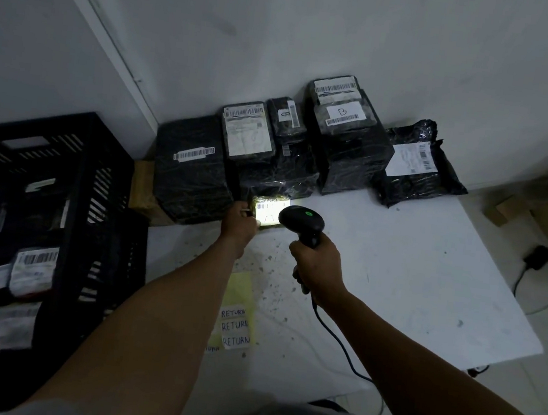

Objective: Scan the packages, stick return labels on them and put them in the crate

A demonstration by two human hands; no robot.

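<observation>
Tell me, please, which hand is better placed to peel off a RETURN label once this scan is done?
The left hand, probably. It only holds the small lit package by its edge, and the yellow sheet of RETURN labels lies beneath its forearm. The right hand grips the black corded barcode scanner.

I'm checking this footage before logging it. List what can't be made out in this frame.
Head view only:
- Small package at the left hand: barcode washed out by the scanner light.
- Scanner trigger: hidden under the right hand.
- Return labels: leftmost one covered by the left forearm.
- Crate contents: dim, motion-blurred, label text unreadable.
- Stacked packages' label print: too small.
</observation>
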